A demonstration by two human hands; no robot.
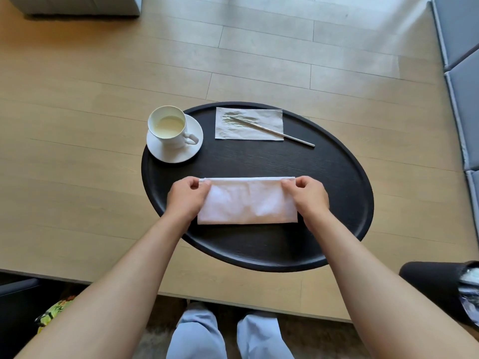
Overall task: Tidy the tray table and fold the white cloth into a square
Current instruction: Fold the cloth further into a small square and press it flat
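My left hand (188, 196) and right hand (307, 195) pinch the white cloth (247, 202)'s far corners near the tray table (259, 161)'s near edge; I should align edges squarely before creasing.

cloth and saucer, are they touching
Apart. The head view shows a strip of bare black tray between the cloth and the saucer.
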